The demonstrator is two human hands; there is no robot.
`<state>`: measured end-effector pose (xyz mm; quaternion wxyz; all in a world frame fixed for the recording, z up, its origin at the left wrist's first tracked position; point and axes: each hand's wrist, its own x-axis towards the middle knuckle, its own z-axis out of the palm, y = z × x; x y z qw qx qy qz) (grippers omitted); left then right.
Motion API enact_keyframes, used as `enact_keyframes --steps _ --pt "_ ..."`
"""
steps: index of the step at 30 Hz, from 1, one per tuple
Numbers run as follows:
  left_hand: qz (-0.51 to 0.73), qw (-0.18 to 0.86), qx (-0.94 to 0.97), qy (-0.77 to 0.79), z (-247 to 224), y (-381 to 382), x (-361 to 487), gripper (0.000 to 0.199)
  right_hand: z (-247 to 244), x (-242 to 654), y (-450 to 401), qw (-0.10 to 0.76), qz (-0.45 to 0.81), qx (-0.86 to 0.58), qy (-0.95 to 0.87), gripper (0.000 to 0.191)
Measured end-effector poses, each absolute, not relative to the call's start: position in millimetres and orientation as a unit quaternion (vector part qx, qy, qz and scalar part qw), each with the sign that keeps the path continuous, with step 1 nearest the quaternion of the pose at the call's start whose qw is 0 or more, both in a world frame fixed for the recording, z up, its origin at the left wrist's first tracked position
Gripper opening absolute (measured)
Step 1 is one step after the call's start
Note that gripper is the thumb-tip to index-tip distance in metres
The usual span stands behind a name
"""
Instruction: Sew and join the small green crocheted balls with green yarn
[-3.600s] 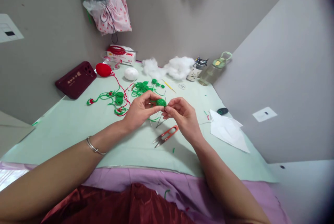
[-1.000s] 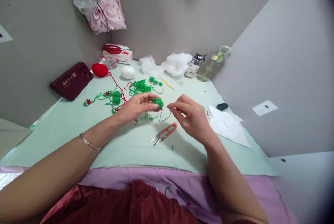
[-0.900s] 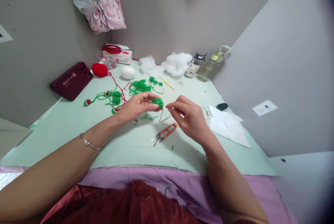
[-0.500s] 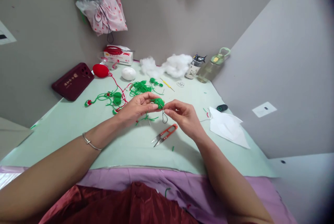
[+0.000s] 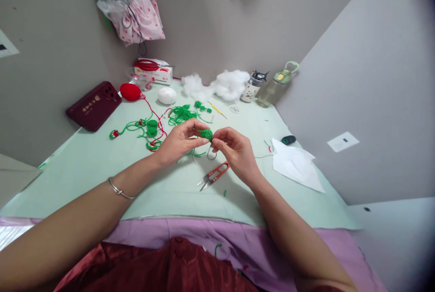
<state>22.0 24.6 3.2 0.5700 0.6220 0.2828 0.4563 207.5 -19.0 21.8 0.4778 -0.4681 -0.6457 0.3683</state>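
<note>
My left hand [image 5: 180,142] pinches a small green crochet piece [image 5: 206,133] between thumb and fingers, above the middle of the table. At the right side of that piece, my right hand [image 5: 238,152] is closed in a pinch on a thin dark thread [image 5: 212,159], which hangs in a loop below the fingertips. Whether a needle is between those fingers I cannot make out. Just under my right hand lie orange-handled thread snips [image 5: 214,175], their blades pointing left. Loose green yarn ends [image 5: 193,153] lie beneath my left hand.
Behind my hands are a green yarn tangle [image 5: 181,114], a yellow crochet hook [image 5: 217,110] and white stuffing [image 5: 231,85]. Red yarn [image 5: 130,92], green crochet pieces [image 5: 152,128] and a phone [image 5: 94,106] lie left. White paper [image 5: 297,165] and a bottle [image 5: 272,92] are right.
The thread loop below the green piece has drawn up and shifted slightly left. My right hand has edged left and now covers the end of the snips' handle.
</note>
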Motion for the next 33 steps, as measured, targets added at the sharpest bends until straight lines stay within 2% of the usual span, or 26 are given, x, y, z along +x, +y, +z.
enact_keyframes --steps 4,8,12,15,20,25,29,33 --pt "0.451 0.599 0.601 0.276 4.7 24.7 21.7 0.027 22.3 205.4 -23.3 0.481 0.293 -0.466 -0.683 0.013" --pt "0.425 0.687 0.543 0.228 9.1 26.0 18.6 0.026 25.5 207.7 -24.9 0.493 0.308 -0.448 -0.68 0.016" --pt "0.401 0.726 0.527 0.187 11.3 28.2 14.4 0.024 30.1 209.5 -27.2 0.497 0.306 -0.438 -0.683 0.012" --pt "0.398 0.725 0.532 0.185 11.0 30.2 12.0 0.025 34.8 209.4 -30.6 0.474 0.294 -0.424 -0.713 0.005" --pt "0.416 0.699 0.542 0.212 10.6 29.3 12.5 0.028 37.2 209.5 -31.7 0.406 0.276 -0.45 -0.746 0.009" --pt "0.434 0.688 0.534 0.231 8.5 27.9 17.1 0.029 34.1 211.6 -27.5 0.407 0.236 -0.472 -0.745 0.01" --pt "0.475 0.698 0.482 0.234 9.7 31.2 16.8 0.026 39.4 221.3 -22.4 0.403 0.269 -0.514 -0.708 0.011" --pt "0.498 0.699 0.44 0.264 15.1 31.9 14.3 0.023 43.8 232.9 -15.6 0.454 0.296 -0.542 -0.643 0.011"
